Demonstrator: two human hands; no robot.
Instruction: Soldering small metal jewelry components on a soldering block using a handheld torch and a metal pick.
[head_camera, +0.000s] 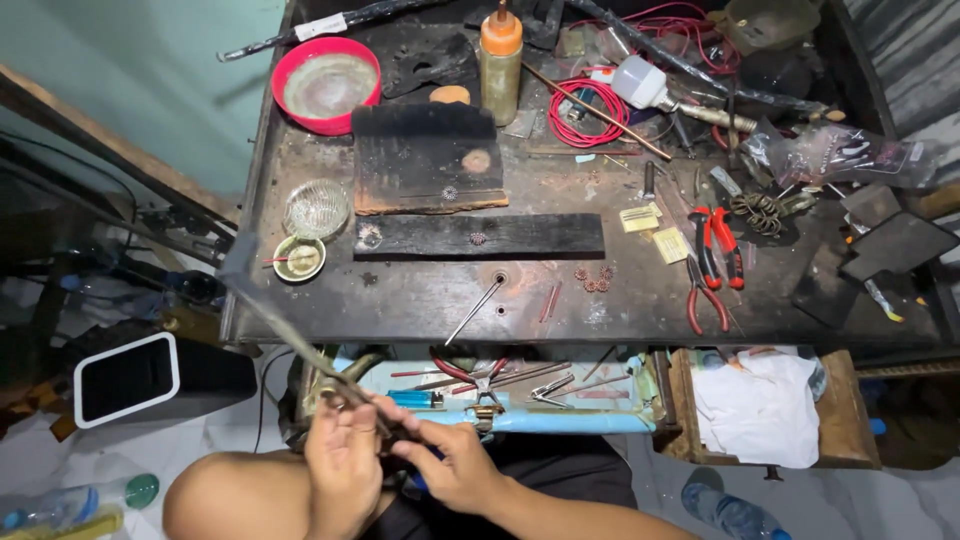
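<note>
Here both hands pinch a thin rod (290, 335): left hand (343, 470) and right hand (455, 465) closed on its near end, rod slanting up-left. Open drawer (610, 418) holds pliers (470, 372); red bowl (327, 85) holds grey residue.

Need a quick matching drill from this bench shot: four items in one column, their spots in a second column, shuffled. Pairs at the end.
Things:
1. red bowl
2. orange-capped bottle
3. red-handled pliers
4. white cloth

Places:
A. in the open wooden drawer at the right
B. far left corner of the workbench
C. right part of the bench top, beside small yellow cards
D. standing upright at the back, next to a coil of red wire

Pairs: 1-B, 2-D, 3-C, 4-A
</note>
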